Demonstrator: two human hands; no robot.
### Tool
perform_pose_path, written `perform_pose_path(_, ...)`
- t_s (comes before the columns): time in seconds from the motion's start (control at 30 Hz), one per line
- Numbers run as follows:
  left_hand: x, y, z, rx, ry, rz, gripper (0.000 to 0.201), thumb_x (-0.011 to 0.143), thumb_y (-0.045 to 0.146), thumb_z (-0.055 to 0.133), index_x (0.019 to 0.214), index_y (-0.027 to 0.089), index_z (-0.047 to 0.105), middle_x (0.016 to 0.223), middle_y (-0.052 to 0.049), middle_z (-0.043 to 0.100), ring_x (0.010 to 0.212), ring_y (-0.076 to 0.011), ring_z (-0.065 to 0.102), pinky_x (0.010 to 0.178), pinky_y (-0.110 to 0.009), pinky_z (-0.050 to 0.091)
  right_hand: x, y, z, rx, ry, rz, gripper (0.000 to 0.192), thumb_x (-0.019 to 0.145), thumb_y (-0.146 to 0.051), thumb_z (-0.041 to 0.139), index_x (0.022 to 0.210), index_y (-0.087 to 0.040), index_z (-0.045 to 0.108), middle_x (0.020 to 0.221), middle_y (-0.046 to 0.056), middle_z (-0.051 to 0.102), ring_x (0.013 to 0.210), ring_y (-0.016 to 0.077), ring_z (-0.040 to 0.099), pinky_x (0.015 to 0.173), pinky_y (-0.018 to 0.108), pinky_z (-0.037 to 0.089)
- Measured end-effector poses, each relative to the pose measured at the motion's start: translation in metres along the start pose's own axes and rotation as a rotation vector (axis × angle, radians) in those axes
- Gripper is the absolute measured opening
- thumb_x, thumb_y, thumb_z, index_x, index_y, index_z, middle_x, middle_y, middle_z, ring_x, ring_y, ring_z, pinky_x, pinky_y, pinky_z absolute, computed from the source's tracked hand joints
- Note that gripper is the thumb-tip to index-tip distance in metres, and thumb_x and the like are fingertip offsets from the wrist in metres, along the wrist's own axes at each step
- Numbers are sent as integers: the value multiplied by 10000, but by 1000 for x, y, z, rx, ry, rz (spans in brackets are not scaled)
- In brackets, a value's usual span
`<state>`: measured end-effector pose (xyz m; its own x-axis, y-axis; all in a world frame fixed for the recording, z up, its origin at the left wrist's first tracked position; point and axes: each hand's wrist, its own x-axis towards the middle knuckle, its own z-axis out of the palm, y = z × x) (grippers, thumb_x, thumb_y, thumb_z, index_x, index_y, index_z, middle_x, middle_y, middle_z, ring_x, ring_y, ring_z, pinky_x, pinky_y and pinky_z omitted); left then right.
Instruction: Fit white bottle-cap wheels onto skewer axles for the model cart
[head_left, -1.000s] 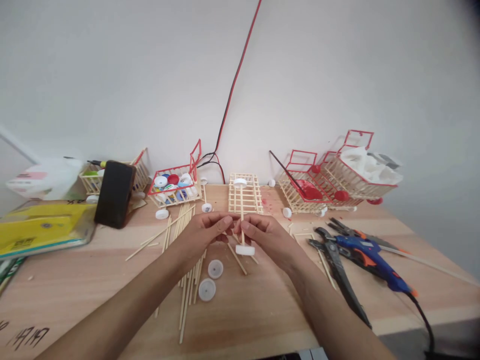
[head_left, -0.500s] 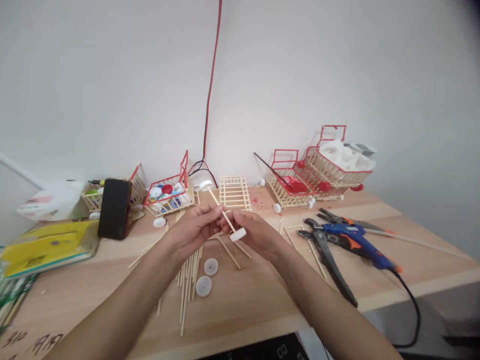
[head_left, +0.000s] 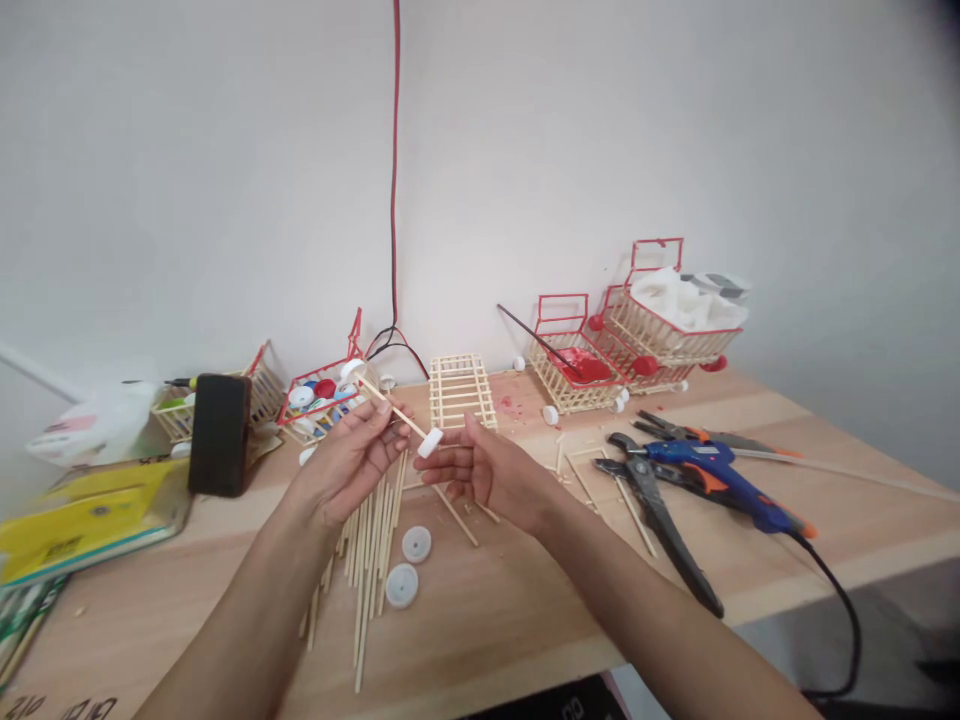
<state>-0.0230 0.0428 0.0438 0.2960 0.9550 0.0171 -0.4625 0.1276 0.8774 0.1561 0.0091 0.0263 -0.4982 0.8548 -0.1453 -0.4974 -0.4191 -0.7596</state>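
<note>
Fingers of left hand pinching stick axle, long axis upper-left to lower-right; right hand fingers loosely open beside lower cap

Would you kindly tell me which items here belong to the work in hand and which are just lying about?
In hand:
- thin wooden stick with white caps at both ends, held by left hand
- right hand, beside its near cap

Lying about:
- blue glue gun
- black pliers
- two loose white caps
- black phone

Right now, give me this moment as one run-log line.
left hand: holds axle stick with cap wheels | right hand: open, beside near wheel | table: loose sticks, two caps, glue gun
</note>
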Motion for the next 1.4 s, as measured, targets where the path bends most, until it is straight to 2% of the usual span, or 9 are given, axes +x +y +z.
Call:
perform_pose_path(0.2,-14,5,6,365,49,254,125,830,274,609,864,155,621,829,-18,617,699,-93,556,668,-193,455,0,4,3,-3,-57,48,491,979,-433,255,970,-134,644,952,114,715,879,151,670,644,224,464)
perform_pose_path(0.33,-21,8,12,716,7,380,132,878,252,527,902,167,625,792,-15,616,721,-119,569,699,-224,439,1,6,2,-36,-29,37,397,960,-412,355,991,-149,650,993,108,711,920,162,667,645,223,468)
perform_pose_path(0.47,-25,8,18,898,-35,444,154,890,212,486,897,166,633,731,-1,598,697,-125,574,684,-232,424,5,10,-3,-104,-13,26,273,930,-339,447,987,-158,642,954,96,719,888,160,680,593,199,462)
perform_pose_path(0.63,-27,5,21,1004,-62,439,161,898,204,462,905,163,618,750,4,603,715,-123,583,698,-229,420,8,15,-7,-180,-11,-3,268,894,-367,502,974,-156,647,964,103,715,875,174,687,552,184,446)
perform_pose_path(0.83,-27,3,21,1038,-79,434,168,909,215,445,923,169,607,762,5,607,735,-125,588,714,-230,420,8,17,-7,-208,21,-7,269,857,-376,562,933,-139,666,960,112,716,875,176,684,576,199,441)
perform_pose_path(1.03,-27,1,22,1092,-83,429,166,902,216,446,887,172,606,757,0,611,739,-138,583,710,-239,414,11,22,-13,-194,-11,-29,316,830,-431,589,925,-143,677,955,111,715,860,173,687,590,203,467)
perform_pose_path(1.23,-27,-1,22,1106,-81,429,186,896,217,441,782,176,583,761,-7,616,748,-147,576,715,-240,405,12,24,-15,-210,2,-33,328,798,-452,627,920,-151,679,972,106,711,872,179,683,610,217,475)
perform_pose_path(1.4,-27,-3,23,1067,-71,417,185,885,216,448,770,176,587,733,-4,603,748,-152,576,719,-240,406,11,23,-13,-204,17,-33,312,812,-436,617,919,-147,669,951,98,711,857,173,685,602,208,472)
